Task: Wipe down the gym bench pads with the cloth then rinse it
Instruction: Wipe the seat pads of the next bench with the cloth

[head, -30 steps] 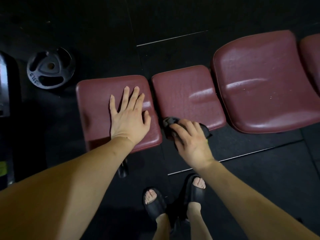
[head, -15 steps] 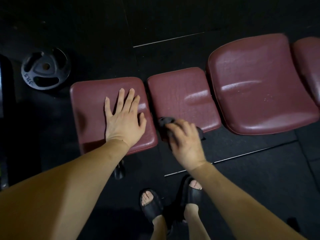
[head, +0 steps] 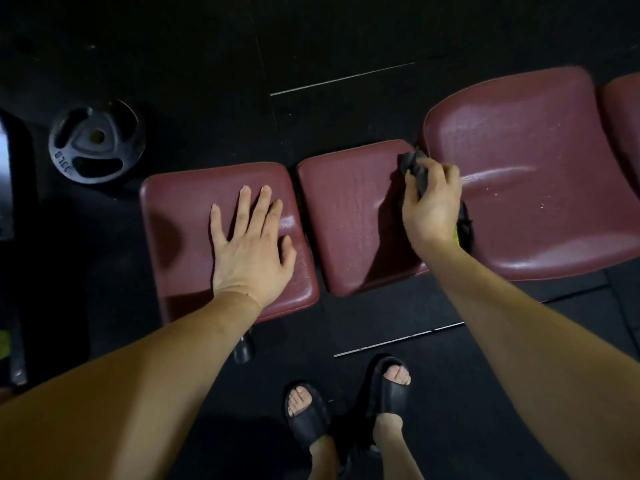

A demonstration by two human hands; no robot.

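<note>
Gripping the dark cloth (head: 414, 169) beneath curled fingers, the right hand (head: 433, 206) presses the middle pad (head: 349, 216).

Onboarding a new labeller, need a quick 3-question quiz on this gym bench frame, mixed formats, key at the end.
1. True or false: the left hand lies flat with spread fingers on the leftmost pad.
2. Multiple choice: where is the dark cloth being worked by the right hand?
A. near edge of the leftmost pad
B. far right corner of the middle pad, beside the large pad
C. on the weight plate
3. Fill in: the weight plate lies on the ____.

Key: 1 true; 2 B; 3 floor.
</note>
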